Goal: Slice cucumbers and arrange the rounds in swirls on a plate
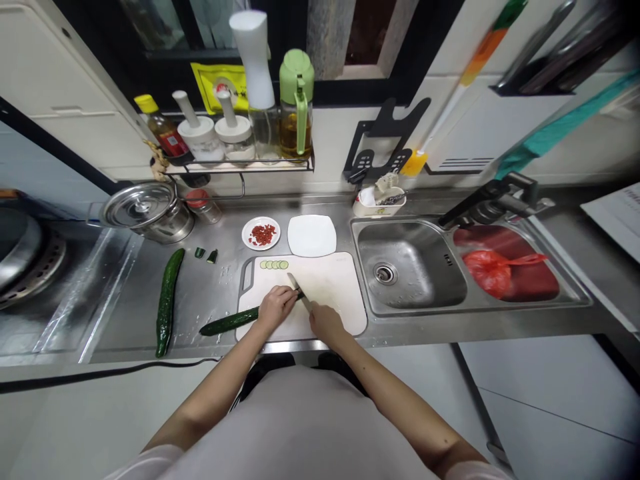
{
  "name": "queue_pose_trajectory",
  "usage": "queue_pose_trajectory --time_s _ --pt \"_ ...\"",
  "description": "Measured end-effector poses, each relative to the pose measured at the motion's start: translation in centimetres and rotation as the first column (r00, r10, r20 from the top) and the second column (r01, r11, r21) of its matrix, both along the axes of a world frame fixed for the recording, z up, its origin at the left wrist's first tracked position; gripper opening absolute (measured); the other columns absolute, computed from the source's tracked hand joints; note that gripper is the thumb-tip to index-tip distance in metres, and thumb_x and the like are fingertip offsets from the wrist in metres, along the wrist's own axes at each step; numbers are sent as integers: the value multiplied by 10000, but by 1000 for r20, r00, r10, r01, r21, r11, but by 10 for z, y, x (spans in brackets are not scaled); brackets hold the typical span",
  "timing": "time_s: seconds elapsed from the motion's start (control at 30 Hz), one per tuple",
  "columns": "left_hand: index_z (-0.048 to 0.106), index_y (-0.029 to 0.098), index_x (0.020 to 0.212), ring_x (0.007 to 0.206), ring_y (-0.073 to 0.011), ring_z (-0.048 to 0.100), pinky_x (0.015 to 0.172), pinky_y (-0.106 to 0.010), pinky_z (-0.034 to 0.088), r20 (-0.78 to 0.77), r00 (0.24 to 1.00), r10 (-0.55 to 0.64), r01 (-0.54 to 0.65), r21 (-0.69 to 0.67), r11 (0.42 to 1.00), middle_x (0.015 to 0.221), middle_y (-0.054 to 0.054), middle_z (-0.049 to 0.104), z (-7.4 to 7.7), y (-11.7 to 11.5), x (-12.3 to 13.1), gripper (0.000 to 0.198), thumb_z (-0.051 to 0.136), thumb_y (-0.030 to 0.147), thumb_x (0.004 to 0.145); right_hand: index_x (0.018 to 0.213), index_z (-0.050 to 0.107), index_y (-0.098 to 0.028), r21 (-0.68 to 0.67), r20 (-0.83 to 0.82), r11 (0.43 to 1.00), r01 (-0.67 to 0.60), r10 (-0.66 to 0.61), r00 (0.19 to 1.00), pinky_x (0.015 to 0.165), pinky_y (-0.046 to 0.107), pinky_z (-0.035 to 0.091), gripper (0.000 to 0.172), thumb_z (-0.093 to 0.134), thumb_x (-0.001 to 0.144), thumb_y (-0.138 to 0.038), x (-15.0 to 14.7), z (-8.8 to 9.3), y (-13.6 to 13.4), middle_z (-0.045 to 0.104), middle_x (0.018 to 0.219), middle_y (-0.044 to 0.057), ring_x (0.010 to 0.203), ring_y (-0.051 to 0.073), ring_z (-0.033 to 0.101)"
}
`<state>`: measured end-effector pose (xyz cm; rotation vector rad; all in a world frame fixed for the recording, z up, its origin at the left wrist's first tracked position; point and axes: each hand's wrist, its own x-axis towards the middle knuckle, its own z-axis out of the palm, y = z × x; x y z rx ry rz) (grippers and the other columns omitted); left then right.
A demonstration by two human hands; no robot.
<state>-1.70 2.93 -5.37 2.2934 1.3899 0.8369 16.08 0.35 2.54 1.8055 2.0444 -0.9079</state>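
On the white cutting board (333,273) lies a long dark green cucumber (230,322), its left end reaching past the board's edge. My left hand (277,307) is closed over the cucumber near its right end. The knife (295,283) is in my right hand (326,323), fingers wrapped round its handle, the blade slanting up and left across the cucumber's cut end. A short row of cucumber slices (274,265) rests at the board's upper left. Behind the board are a plate of small red pieces (262,235) and a white square plate (313,235).
Left of the board lie another cucumber (169,302) and two cucumber ends (212,257). A steel pot (150,210) and a jar (204,205) stand farther back. On the right is the sink (413,267), with a red bag (493,272) in its second basin. Bottles stand on a rack (240,167).
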Motion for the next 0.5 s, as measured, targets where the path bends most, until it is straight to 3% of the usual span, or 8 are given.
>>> queue_pose_trajectory --time_s 0.5 --pt "718 224 1012 920 -183 598 809 -321 516 -10 1000 13 -13 -34 999 953 -63 690 -2 -1 -1 221 518 283 941 1170 544 -121 51 36 999 -8 6 999 722 301 423 302 348 945 -163 -8 -15 1 692 976 148 944 242 659"
